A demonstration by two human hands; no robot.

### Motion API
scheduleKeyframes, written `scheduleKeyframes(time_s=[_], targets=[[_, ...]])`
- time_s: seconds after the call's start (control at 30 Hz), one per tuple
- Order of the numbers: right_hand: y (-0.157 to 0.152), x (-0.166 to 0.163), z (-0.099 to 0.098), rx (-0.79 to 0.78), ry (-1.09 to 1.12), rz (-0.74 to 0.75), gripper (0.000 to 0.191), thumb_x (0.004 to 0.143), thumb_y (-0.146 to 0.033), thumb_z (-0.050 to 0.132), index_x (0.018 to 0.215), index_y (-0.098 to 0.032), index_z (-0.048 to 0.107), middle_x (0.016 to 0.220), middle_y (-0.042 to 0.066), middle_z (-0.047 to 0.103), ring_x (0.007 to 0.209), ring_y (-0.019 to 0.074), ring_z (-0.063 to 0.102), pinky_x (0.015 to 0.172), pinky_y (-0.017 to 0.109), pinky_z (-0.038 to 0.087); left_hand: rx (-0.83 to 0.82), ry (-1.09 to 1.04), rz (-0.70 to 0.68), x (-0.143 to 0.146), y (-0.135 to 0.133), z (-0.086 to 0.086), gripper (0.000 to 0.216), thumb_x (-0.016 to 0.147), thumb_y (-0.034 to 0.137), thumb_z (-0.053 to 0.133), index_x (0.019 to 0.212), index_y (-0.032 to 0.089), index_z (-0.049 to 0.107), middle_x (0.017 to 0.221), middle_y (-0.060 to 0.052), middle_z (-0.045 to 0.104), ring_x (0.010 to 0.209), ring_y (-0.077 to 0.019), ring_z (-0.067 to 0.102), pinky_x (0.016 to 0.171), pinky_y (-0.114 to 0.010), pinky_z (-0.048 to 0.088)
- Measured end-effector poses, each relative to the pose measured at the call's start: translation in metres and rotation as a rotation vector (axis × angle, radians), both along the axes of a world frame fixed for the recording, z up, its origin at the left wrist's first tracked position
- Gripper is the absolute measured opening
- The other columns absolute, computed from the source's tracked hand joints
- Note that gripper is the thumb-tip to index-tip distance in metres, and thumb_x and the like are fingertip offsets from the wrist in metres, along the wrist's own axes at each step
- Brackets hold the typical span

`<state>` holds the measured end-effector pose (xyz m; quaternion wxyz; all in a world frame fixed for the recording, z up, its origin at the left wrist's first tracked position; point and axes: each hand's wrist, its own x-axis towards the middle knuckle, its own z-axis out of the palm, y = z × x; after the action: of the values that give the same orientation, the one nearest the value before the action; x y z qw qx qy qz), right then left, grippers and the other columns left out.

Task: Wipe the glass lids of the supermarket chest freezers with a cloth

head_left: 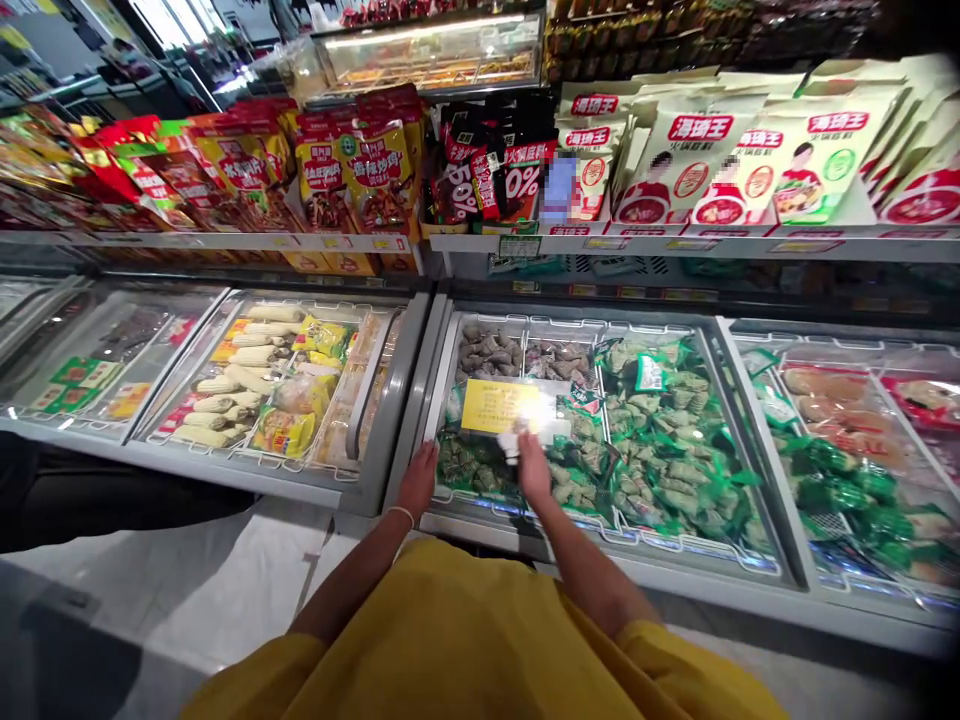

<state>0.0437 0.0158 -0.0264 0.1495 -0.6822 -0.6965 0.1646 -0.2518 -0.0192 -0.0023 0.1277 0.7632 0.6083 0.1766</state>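
Observation:
My right hand (pixel 533 471) presses a crumpled white cloth (pixel 511 443) onto the glass lid (pixel 679 420) of a chest freezer, just below a yellow label (pixel 504 405). My fingers are closed over the cloth and partly blurred by glare. On the grey freezer frame (pixel 409 430) at the lid's left edge lies my left hand (pixel 420 482), fingers stretched out and holding nothing. Under the glass, green-netted bags of leaf-wrapped dumplings (pixel 660 440) and darker frozen pieces (pixel 491 350) sit in white wire baskets.
To the left, another freezer section holds white corn cobs (pixel 225 405) and yellow packets (pixel 285 432). Seasoning pouches (pixel 675 150) line the shelf (pixel 697 246) above. A person's dark-clothed leg (pixel 112 495) is at the left. Red and green packages (pixel 847 470) lie in the freezer at right.

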Motion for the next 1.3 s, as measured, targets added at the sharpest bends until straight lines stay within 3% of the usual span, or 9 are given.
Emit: scheduleKeyframes(time_s=[0.13, 0.23, 0.43, 0.57, 0.7, 0.83, 1.0, 1.17, 1.3], targets=[[-0.053, -0.097, -0.024, 0.033, 0.032, 0.395, 0.062, 0.085, -0.003, 0.044, 0.143, -0.024, 0.050, 0.150, 0.007, 0.048, 0.141, 0.0224, 0.039, 0.114, 0.046, 0.035, -0.027, 0.047, -0.031, -0.004, -0.022, -0.007, 0.063, 0.084, 0.000, 0.032, 0.143, 0.018, 0.043, 0.151, -0.010, 0.045, 0.143, -0.0213, 0.036, 0.117, -0.042, 0.036], [-0.063, -0.091, -0.030, 0.056, 0.011, 0.584, 0.065, 0.085, -0.004, 0.047, 0.146, -0.026, 0.045, 0.151, 0.007, 0.047, 0.139, 0.0220, 0.041, 0.114, 0.047, 0.033, -0.071, 0.115, -0.037, -0.004, -0.032, -0.011, 0.067, 0.082, -0.001, 0.036, 0.146, 0.016, 0.038, 0.153, -0.013, 0.042, 0.143, -0.0242, 0.037, 0.115, -0.043, 0.037], [-0.050, 0.058, -0.012, 0.084, -0.073, 0.174, 0.067, 0.083, -0.008, 0.048, 0.147, -0.026, 0.044, 0.152, 0.008, 0.046, 0.139, 0.0278, 0.038, 0.112, 0.047, 0.033, -0.171, 0.174, -0.045, 0.009, -0.043, -0.006, 0.064, 0.084, -0.001, 0.033, 0.146, 0.013, 0.039, 0.155, -0.015, 0.037, 0.145, -0.0259, 0.032, 0.115, -0.042, 0.036], [-0.056, 0.086, -0.005, 0.111, -0.092, -0.058, 0.054, 0.081, -0.008, 0.049, 0.133, -0.020, 0.058, 0.138, 0.015, 0.054, 0.118, 0.0324, 0.051, 0.099, 0.045, 0.041, -0.146, 0.126, -0.025, 0.014, -0.047, 0.001, 0.059, 0.086, 0.001, 0.034, 0.143, 0.013, 0.044, 0.153, -0.015, 0.041, 0.143, -0.0245, 0.035, 0.116, -0.040, 0.034], [-0.054, 0.026, -0.002, 0.102, 0.142, -0.181, 0.036, 0.079, -0.009, 0.047, 0.109, -0.015, 0.066, 0.108, 0.016, 0.060, 0.099, 0.0282, 0.055, 0.091, 0.040, 0.043, -0.126, 0.088, 0.016, 0.002, -0.046, 0.004, 0.057, 0.087, 0.002, 0.035, 0.142, 0.012, 0.046, 0.151, -0.015, 0.042, 0.142, -0.0250, 0.036, 0.117, -0.041, 0.032], [-0.035, -0.055, 0.003, 0.068, 0.319, -0.033, 0.022, 0.080, -0.014, 0.051, 0.094, -0.017, 0.067, 0.096, 0.010, 0.060, 0.094, 0.0241, 0.058, 0.088, 0.035, 0.047, -0.106, 0.072, 0.053, -0.022, -0.039, 0.003, 0.057, 0.087, 0.004, 0.039, 0.142, 0.015, 0.046, 0.150, -0.013, 0.045, 0.141, -0.0248, 0.038, 0.117, -0.042, 0.032], [-0.018, -0.139, 0.011, 0.131, 0.412, 0.114, 0.023, 0.084, -0.018, 0.051, 0.102, -0.018, 0.065, 0.102, 0.008, 0.059, 0.098, 0.0211, 0.058, 0.089, 0.032, 0.047, -0.029, 0.062, 0.076, -0.061, -0.024, 0.004, 0.051, 0.088, 0.004, 0.039, 0.137, 0.012, 0.050, 0.147, -0.016, 0.047, 0.138, -0.0250, 0.041, 0.116, -0.042, 0.035], [-0.004, -0.198, 0.016, 0.185, 0.358, 0.259, 0.023, 0.081, -0.012, 0.049, 0.096, -0.018, 0.065, 0.101, 0.008, 0.059, 0.095, 0.0218, 0.058, 0.085, 0.033, 0.047, 0.073, 0.046, 0.080, -0.135, 0.001, 0.014, 0.050, 0.088, 0.004, 0.039, 0.135, 0.015, 0.052, 0.147, -0.013, 0.046, 0.142, -0.0247, 0.036, 0.118, -0.044, 0.032], [0.026, -0.212, 0.026, 0.212, 0.280, 0.213, 0.024, 0.080, -0.013, 0.050, 0.097, -0.018, 0.066, 0.099, 0.008, 0.062, 0.096, 0.0227, 0.057, 0.087, 0.035, 0.046, 0.095, 0.028, 0.133, -0.214, 0.026, 0.020, 0.050, 0.086, 0.004, 0.041, 0.134, 0.014, 0.053, 0.147, -0.014, 0.046, 0.142, -0.0256, 0.035, 0.119, -0.045, 0.031]])
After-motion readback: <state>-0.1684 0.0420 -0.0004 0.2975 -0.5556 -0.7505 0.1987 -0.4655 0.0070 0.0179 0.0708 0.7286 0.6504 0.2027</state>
